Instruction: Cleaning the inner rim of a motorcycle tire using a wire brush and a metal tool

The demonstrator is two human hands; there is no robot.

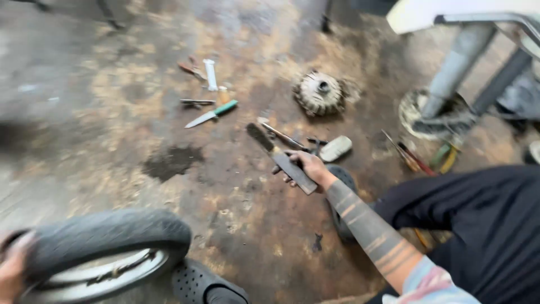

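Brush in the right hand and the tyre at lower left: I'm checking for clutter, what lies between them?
Only bare, stained floor, seen in the head view.

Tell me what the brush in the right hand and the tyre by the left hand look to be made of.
Brush: flat grey handle, likely wood or metal, with dark bristles; blurred. Tyre: matte black rubber on a shiny metal rim.
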